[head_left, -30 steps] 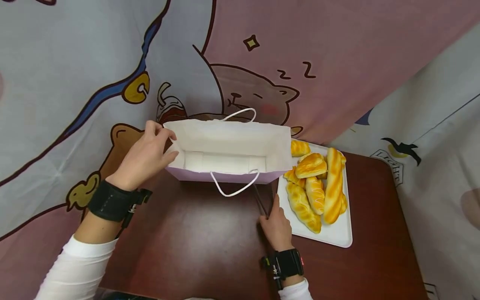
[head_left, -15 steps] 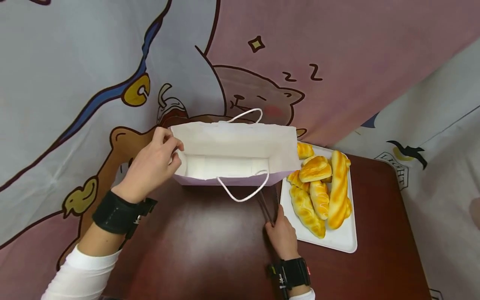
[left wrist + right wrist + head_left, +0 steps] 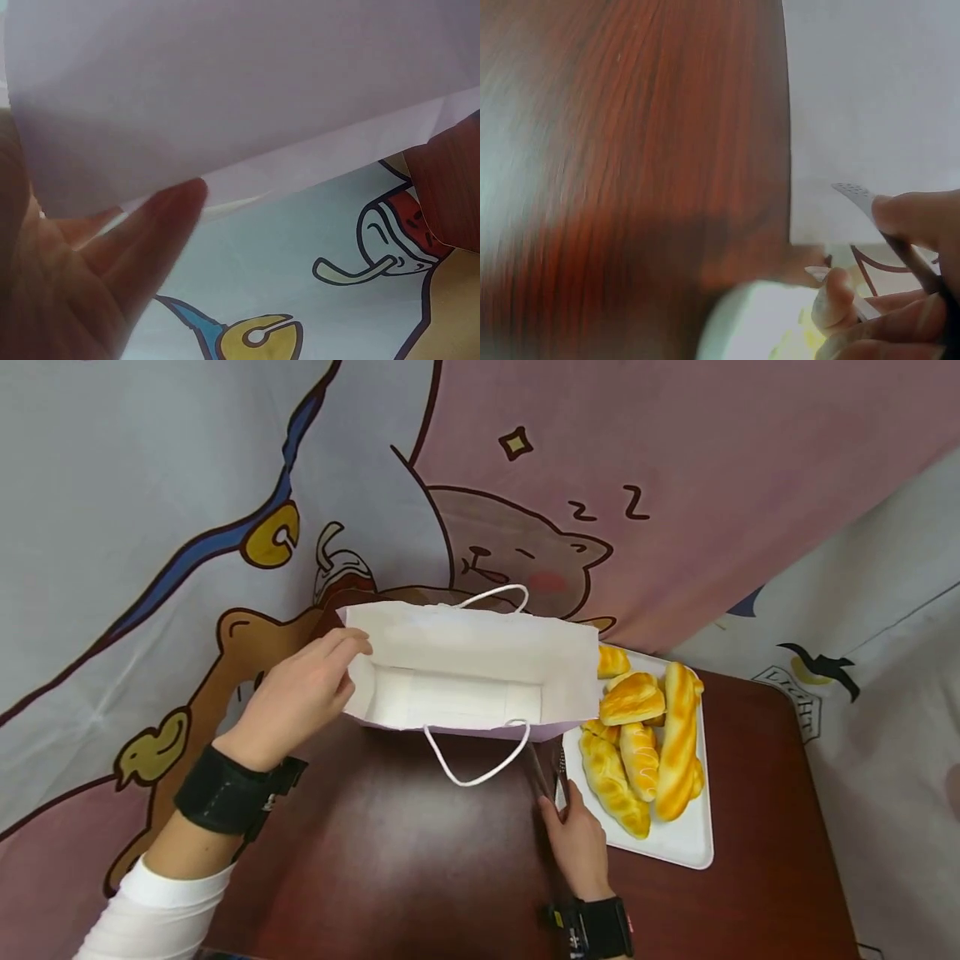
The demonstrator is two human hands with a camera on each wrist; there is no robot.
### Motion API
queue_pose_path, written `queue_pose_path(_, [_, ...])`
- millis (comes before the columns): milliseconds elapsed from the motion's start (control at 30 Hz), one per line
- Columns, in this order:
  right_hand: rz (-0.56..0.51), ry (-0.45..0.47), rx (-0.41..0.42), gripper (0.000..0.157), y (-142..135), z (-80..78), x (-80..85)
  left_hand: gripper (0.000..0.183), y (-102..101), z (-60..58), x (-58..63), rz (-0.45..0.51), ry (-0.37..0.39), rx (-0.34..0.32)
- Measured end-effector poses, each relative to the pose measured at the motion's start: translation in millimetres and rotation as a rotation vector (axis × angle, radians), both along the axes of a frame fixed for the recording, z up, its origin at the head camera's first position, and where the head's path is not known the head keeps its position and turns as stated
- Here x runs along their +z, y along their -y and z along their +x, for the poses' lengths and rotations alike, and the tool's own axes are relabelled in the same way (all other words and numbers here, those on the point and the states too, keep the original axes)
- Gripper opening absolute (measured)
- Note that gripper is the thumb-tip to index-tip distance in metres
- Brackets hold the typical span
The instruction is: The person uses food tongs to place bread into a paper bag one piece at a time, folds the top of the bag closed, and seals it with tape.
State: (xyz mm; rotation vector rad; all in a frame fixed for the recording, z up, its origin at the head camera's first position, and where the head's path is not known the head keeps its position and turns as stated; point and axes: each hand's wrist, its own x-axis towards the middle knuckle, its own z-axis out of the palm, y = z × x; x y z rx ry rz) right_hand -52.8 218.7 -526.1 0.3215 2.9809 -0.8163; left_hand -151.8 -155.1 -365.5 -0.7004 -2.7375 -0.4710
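Observation:
A lilac paper bag (image 3: 480,647) with a white inside stands with its mouth toward me in the head view. White cord handles (image 3: 476,781) hang from its rims, and no contents show inside. My left hand (image 3: 296,697) grips the bag's left rim, fingers curled over the edge. In the left wrist view, the fingers (image 3: 176,214) lie against the pale bag wall (image 3: 225,90). My right hand (image 3: 581,847) holds metal tongs (image 3: 542,768) low beside the bag's front right corner. The right wrist view shows the tongs' two arms (image 3: 859,199) spread apart, nothing between the tips.
A white tray (image 3: 693,843) to the right bears several bread pieces, including a long twisted loaf (image 3: 677,739) and a round bun (image 3: 633,699). The bag hides the tray's left side partly. A dark wooden table (image 3: 420,860) lies beneath, with a cartoon-print curtain (image 3: 675,443) behind.
The bag's mouth has tipped a little toward me, its front handle hanging lower. My left fingers have settled flatter over the rim. The right hand with the tongs has shifted slightly right and nearer me.

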Motion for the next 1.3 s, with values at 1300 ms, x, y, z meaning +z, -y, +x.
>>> queue_pose_path(1300, [-0.087, 0.118, -0.584, 0.08, -163, 38.6, 66.5, 0.065, -6, -10.3, -17.6, 0.337, 0.364, 0.241])
